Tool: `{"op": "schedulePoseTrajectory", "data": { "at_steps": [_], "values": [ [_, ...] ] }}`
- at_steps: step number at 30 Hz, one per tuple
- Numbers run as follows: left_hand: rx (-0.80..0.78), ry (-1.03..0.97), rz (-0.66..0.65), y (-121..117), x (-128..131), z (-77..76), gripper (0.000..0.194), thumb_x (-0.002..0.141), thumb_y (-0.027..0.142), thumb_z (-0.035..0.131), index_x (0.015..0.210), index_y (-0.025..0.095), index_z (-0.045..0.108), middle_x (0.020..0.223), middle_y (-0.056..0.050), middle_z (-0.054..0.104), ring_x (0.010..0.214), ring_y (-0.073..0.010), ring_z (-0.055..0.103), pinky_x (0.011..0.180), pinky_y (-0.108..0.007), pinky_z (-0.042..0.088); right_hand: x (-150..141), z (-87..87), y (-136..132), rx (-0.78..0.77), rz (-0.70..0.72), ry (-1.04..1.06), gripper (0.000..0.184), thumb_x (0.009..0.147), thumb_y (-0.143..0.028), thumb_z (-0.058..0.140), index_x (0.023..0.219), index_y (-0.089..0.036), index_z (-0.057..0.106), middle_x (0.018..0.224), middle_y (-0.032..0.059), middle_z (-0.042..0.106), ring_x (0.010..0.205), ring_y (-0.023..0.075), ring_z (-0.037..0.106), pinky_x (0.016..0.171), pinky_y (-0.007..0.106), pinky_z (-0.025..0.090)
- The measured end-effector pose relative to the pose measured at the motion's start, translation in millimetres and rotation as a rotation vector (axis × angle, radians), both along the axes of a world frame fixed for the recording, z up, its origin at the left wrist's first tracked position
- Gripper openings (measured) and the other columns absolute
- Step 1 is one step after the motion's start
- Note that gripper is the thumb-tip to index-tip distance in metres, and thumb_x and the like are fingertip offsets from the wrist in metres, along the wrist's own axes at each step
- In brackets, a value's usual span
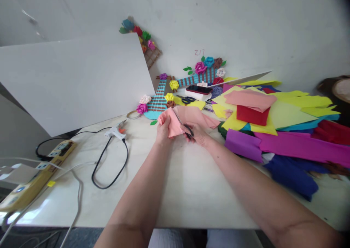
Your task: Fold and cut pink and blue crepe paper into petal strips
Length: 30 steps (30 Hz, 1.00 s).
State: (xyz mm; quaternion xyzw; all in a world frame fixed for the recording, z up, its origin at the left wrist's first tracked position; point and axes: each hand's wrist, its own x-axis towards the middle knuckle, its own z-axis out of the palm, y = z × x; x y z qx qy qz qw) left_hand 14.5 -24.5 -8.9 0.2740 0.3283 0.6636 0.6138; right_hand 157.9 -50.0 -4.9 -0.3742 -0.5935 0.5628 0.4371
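My left hand (163, 130) is closed on pink fabric (175, 128) that has a small rolled rosette at its upper left end. Black-handled scissors (188, 130) are gripped in my right hand (196, 135), their blades lying along the fabric and pointing up and left. Behind both hands a wider pink fabric piece (195, 115) lies on the table. Just beyond stands a small guitar shape (159, 101) in turquoise with brown strips, with fabric flowers around it. Whether the blades are cutting through the fabric I cannot tell.
A white glue gun (116, 132) with a looped black cord lies left, near a yellow power strip (41, 178). To the right spreads a pile of coloured fabric (290, 113). At the back are a phone (199, 90) on a white box and second scissors (188, 100). A white board (79, 84) leans back left.
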Motion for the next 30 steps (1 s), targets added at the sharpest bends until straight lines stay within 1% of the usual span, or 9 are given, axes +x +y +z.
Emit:
{"op": "schedulePoseTrajectory", "data": {
  "at_steps": [7, 12, 15, 22, 24, 27, 30],
  "values": [
    [-0.019, -0.015, 0.03, -4.8, 3.1, 6.8, 0.032, 0.072, 0.03, 0.067, 0.096, 0.013, 0.055, 0.079, -0.009, 0.066, 0.069, -0.0215, 0.066, 0.064, -0.036, 0.055, -0.8, 0.3, 0.7, 0.017, -0.017, -0.02, 0.038, 0.067, -0.052, 0.065, 0.07, -0.017, 0.049, 0.05, -0.0055, 0.05, 0.034, 0.0057, 0.045, 0.025, 0.015, 0.023],
    [-0.029, -0.013, 0.004, -3.0, 1.5, 4.6, 0.036, 0.071, 0.031, 0.068, 0.099, 0.013, 0.055, 0.079, -0.009, 0.066, 0.071, -0.0225, 0.066, 0.066, -0.038, 0.055, -1.3, -0.1, 1.6, 0.009, -0.008, -0.029, 0.039, 0.066, -0.053, 0.064, 0.07, -0.017, 0.049, 0.05, -0.0058, 0.049, 0.033, 0.0052, 0.044, 0.025, 0.015, 0.023],
    [-0.034, -0.007, 0.011, -1.6, 0.8, 2.8, 0.036, 0.071, 0.033, 0.068, 0.098, 0.013, 0.054, 0.08, -0.009, 0.066, 0.068, -0.0218, 0.066, 0.063, -0.036, 0.055, -1.5, 1.4, 0.8, 0.016, -0.008, -0.043, 0.039, 0.066, -0.054, 0.063, 0.069, -0.017, 0.048, 0.05, -0.0059, 0.048, 0.034, 0.0049, 0.043, 0.026, 0.015, 0.023],
    [-0.018, 0.001, 0.04, 0.1, 0.5, 1.9, 0.037, 0.07, 0.033, 0.069, 0.099, 0.014, 0.055, 0.082, -0.008, 0.066, 0.066, -0.0189, 0.065, 0.056, -0.029, 0.054, -2.3, 0.1, 2.4, 0.036, -0.021, -0.068, 0.039, 0.066, -0.053, 0.064, 0.069, -0.018, 0.048, 0.049, -0.0067, 0.048, 0.033, 0.0054, 0.042, 0.026, 0.016, 0.023],
    [-0.023, 0.019, 0.041, 0.1, -0.1, 1.6, 0.038, 0.071, 0.034, 0.068, 0.1, 0.013, 0.055, 0.083, -0.009, 0.066, 0.065, -0.0186, 0.065, 0.055, -0.029, 0.054, -2.0, 0.4, 2.2, 0.033, -0.014, -0.057, 0.039, 0.066, -0.053, 0.064, 0.07, -0.018, 0.047, 0.049, -0.0067, 0.048, 0.033, 0.0053, 0.042, 0.026, 0.016, 0.023],
    [-0.025, 0.034, -0.004, -0.1, -0.9, 1.1, 0.042, 0.073, 0.037, 0.065, 0.104, 0.012, 0.054, 0.083, -0.011, 0.067, 0.067, -0.0212, 0.066, 0.059, -0.033, 0.055, -0.2, 2.8, 0.4, 0.019, 0.013, -0.041, 0.04, 0.065, -0.054, 0.064, 0.071, -0.017, 0.048, 0.05, -0.0057, 0.05, 0.035, 0.0055, 0.044, 0.027, 0.016, 0.023],
    [-0.01, 0.008, -0.031, -0.4, -0.5, 1.4, 0.044, 0.074, 0.037, 0.065, 0.107, 0.012, 0.054, 0.084, -0.012, 0.067, 0.073, -0.0227, 0.066, 0.067, -0.035, 0.055, 2.5, 5.7, -1.1, 0.031, 0.038, -0.036, 0.041, 0.067, -0.055, 0.062, 0.071, -0.017, 0.05, 0.051, -0.0044, 0.051, 0.036, 0.0056, 0.045, 0.028, 0.016, 0.023]
  ]
}}
